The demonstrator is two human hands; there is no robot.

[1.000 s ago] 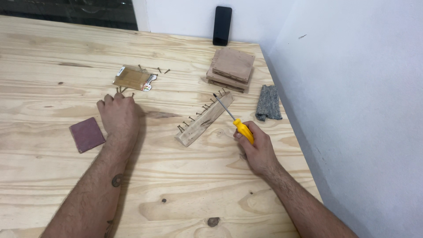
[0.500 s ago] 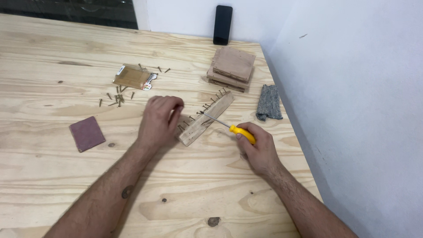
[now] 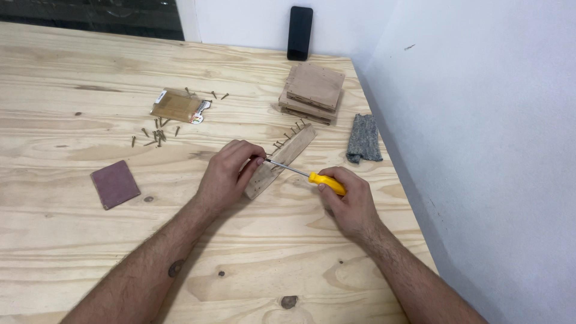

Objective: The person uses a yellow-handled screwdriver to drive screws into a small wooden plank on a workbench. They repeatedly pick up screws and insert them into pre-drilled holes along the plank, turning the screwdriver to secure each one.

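Both hands point(image 3: 231, 174) (screwdriver tip point(image 3: 268, 161) hidden)

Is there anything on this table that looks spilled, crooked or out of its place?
Yes. Loose screws lie scattered on the table beside the flat screw packet instead of in it. The wooden strip lies at a slant, with a row of screws standing half-driven along it. Nothing looks damaged.

Around the wooden strip point(image 3: 281, 159), bare table point(image 3: 72, 78) is left in front and far to the left. Behind it, passage is blocked by the stacked wood squares point(image 3: 313, 93). To its right lies a grey cloth point(image 3: 363, 138); behind-left, scattered screws point(image 3: 156, 135) and a packet point(image 3: 177, 106); left, a maroon pad point(image 3: 115, 183).
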